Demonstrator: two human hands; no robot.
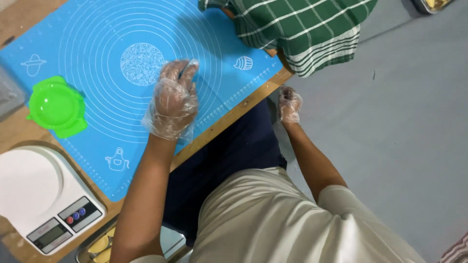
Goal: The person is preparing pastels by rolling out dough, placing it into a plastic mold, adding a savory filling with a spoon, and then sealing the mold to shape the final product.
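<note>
Blue baking mat under left hand

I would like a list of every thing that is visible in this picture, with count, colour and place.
baking mat: one, blue with white circles, on the wooden table.
dumpling press: one, green, on the mat's left edge.
kitchen scale: one, white, lower left of the table.
checked cloth: one, green and white, top centre.
metal tray: one, bottom edge, partly seen, with yellowish pieces.
wooden table: one, brown, under the mat.
floor: grey, right side.
left hand: clear plastic glove, flat on the mat.
right hand: clear plastic glove, beside the table edge, holding nothing visible.
</note>
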